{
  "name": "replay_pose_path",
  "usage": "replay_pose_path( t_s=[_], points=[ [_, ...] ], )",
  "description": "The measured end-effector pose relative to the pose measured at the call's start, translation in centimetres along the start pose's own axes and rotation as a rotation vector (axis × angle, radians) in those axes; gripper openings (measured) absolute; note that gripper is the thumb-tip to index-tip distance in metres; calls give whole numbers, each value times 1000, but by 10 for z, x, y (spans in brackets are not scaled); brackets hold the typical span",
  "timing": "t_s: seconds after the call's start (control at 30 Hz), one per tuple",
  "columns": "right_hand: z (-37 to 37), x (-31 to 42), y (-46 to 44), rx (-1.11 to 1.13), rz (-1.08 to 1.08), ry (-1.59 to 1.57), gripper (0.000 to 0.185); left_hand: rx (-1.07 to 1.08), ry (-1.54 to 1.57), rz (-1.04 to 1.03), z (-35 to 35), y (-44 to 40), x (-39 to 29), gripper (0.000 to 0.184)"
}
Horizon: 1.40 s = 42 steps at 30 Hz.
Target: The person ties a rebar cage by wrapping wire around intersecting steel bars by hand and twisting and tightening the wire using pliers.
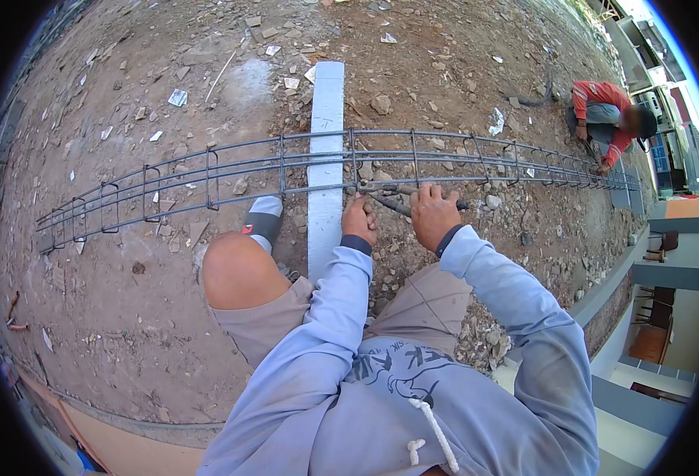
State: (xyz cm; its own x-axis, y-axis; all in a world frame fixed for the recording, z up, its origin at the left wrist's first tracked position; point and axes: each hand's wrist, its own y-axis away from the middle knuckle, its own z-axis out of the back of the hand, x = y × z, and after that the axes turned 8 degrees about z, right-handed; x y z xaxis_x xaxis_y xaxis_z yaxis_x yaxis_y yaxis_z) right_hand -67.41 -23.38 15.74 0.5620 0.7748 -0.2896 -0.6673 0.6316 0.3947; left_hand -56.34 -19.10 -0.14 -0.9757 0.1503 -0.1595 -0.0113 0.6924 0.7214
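Note:
A long cage of steel rebar [242,158], with square stirrups along it, runs across the view in front of me. My right hand [435,217] is closed around the dark handles of a pair of pincers [389,190]. The pincers' jaws are at the lower bar, close to a stirrup. Just below the jaws is my left hand [360,220], its fingers pinched together near that same joint. What they hold is too small to make out. Under the cage lies a grey-white board [327,107], pointing away from me.
At the far right end of the cage a person in a red top [601,97] crouches with hands at the bars. A grey block [625,190] is under that end. Stones and litter cover the dirt ground [151,293]. My knee [242,271] is left of the board.

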Motion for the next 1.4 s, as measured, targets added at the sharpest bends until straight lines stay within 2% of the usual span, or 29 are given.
replay_pose_path(
  t_s=[0.1,0.23,0.37,0.47,0.57,0.6,0.7,0.8,0.87,0.9,0.93,0.97,1.03,1.1,1.13,1.23,1.27,1.33,1.4],
  points=[
    [2,2,-3,-142,49,167,35,-7,1,8,2,1,1,6],
    [25,3,-7,-143,66,363,37,-39,1,-9,-2,2,0,7],
    [24,3,-8,-170,71,354,39,-6,-34,-9,2,1,0,8],
    [33,7,-10,-100,74,410,34,-21,-31,5,-1,5,-1,8],
    [26,-7,-24,69,117,-75,31,-6,-34,7,1,4,-2,10],
    [30,-11,-21,76,210,25,27,-2,-31,-1,2,3,-1,11],
    [33,-9,-15,165,252,-174,29,-8,-15,-32,6,4,2,14],
    [-3,-16,-17,281,206,-462,24,-68,-87,-69,5,12,4,21],
    [-38,-15,-14,354,104,-949,27,-138,-214,-87,1,25,0,28],
    [-49,-10,-9,389,50,-1194,29,-41,-143,-97,1,24,1,32],
    [-48,2,6,414,-146,-1780,32,57,-72,-105,-1,23,5,36],
    [-52,13,13,437,-179,-2032,32,158,-1,-113,-3,21,7,40],
    [-66,31,22,463,-254,-2543,33,211,30,-1,-12,28,3,39],
    [-72,44,25,447,-224,-2558,36,255,65,114,-21,39,-1,38],
    [-74,49,27,445,-212,-2566,38,252,104,136,-23,41,-2,30],
    [-58,37,25,368,-371,-1710,45,428,23,150,-12,24,-2,21],
    [-53,37,31,183,-336,-1464,47,288,-11,151,-13,20,3,12],
    [-49,50,53,-155,-261,-963,51,209,-140,127,-11,13,5,10],
    [-52,72,62,-296,-305,-801,48,84,-211,74,-19,16,7,7]
  ],
)
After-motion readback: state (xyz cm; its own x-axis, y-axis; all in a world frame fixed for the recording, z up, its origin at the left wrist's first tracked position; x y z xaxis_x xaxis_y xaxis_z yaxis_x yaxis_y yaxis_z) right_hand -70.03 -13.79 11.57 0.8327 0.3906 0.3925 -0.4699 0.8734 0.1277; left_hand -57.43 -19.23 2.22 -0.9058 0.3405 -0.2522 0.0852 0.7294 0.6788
